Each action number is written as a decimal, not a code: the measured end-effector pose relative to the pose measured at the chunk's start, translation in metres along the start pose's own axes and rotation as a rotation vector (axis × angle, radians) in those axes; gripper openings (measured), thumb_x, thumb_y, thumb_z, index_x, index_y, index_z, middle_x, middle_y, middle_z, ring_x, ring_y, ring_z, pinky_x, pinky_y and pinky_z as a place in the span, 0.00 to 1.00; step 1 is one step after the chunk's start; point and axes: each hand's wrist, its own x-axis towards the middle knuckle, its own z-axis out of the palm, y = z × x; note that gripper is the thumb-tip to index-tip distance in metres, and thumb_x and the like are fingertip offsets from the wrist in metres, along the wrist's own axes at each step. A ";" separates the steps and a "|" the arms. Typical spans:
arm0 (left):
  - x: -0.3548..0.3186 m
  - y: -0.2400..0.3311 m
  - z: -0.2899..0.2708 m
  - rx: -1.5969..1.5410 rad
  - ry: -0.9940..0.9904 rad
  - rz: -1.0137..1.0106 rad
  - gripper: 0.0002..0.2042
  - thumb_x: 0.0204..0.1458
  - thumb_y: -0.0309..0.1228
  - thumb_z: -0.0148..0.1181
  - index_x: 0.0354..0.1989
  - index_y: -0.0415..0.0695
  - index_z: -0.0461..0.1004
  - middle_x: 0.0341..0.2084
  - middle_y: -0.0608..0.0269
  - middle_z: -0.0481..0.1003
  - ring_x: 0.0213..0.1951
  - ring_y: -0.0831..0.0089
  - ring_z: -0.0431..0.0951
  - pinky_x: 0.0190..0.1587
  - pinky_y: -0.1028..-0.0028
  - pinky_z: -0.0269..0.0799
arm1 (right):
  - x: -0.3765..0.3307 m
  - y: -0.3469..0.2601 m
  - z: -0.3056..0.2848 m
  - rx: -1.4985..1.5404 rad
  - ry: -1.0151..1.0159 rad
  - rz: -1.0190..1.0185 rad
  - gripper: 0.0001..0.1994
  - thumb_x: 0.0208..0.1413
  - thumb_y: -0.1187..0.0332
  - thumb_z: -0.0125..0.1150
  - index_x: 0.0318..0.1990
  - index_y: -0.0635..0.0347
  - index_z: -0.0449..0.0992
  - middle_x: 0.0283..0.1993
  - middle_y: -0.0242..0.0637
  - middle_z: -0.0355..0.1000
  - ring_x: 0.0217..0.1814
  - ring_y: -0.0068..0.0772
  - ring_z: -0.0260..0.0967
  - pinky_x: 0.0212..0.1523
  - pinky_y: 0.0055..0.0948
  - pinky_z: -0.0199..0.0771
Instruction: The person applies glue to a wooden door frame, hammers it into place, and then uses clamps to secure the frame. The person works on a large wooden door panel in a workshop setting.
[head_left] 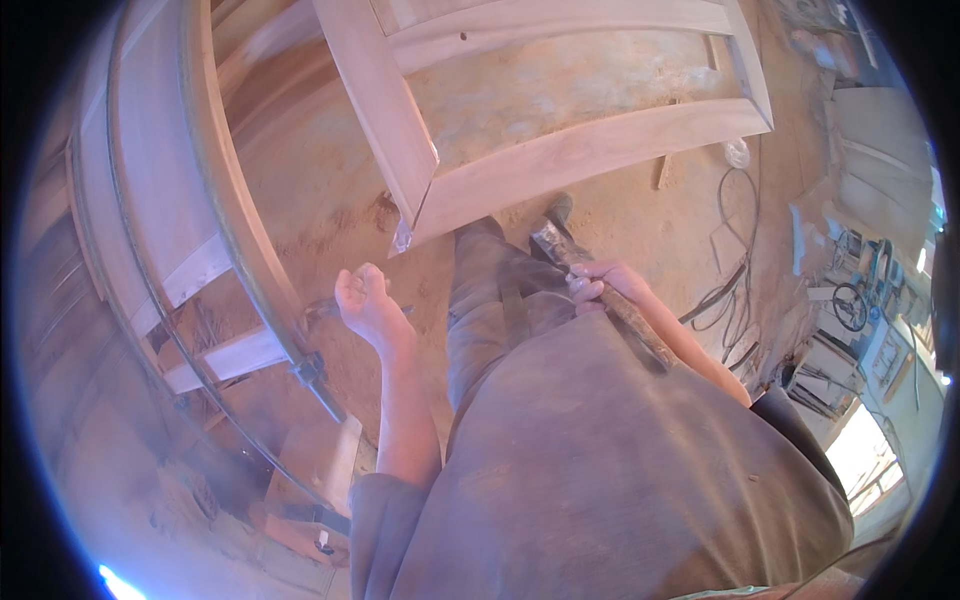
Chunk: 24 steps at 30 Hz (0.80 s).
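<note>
My right hand is closed around the wooden handle of a hammer, held across my front at waist height. Its grey, worn head points away from me, above my shoe. My left hand is raised with its fingers curled in; whether something small sits inside them is hidden. Just beyond it stands the near corner of a pale wooden frame, where a side rail meets the curved near rail. A bit of clear wrapping hangs at that corner.
To my left stands a large panelled wooden piece, a metal bar clamp along its edge. Black cable loops over the dusty floor at right. Tools and a wheel-shaped part crowd the far right. A board lies lower left.
</note>
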 end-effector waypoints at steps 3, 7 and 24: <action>0.003 -0.012 -0.004 -0.268 -0.149 -0.423 0.23 0.61 0.28 0.60 0.63 0.34 0.64 0.50 0.49 0.75 0.47 0.59 0.79 0.49 0.62 0.76 | -0.004 -0.001 0.004 -0.050 -0.024 0.010 0.08 0.66 0.71 0.55 0.33 0.54 0.65 0.25 0.26 0.65 0.18 0.13 0.59 0.19 0.23 0.55; -0.015 -0.023 0.029 -0.528 -0.453 -0.837 0.23 0.65 0.33 0.57 0.64 0.36 0.62 0.55 0.41 0.72 0.54 0.46 0.76 0.57 0.52 0.73 | -0.034 -0.017 0.012 -0.134 0.096 -0.106 0.08 0.65 0.70 0.56 0.32 0.57 0.67 0.24 0.28 0.65 0.18 0.17 0.58 0.18 0.25 0.55; -0.037 -0.028 0.149 -0.646 -0.270 -0.651 0.33 0.66 0.51 0.51 0.69 0.39 0.57 0.63 0.45 0.63 0.63 0.47 0.67 0.64 0.49 0.66 | -0.122 -0.132 -0.150 -0.004 0.031 -0.449 0.09 0.61 0.72 0.61 0.28 0.59 0.71 0.24 0.32 0.67 0.17 0.19 0.63 0.16 0.26 0.60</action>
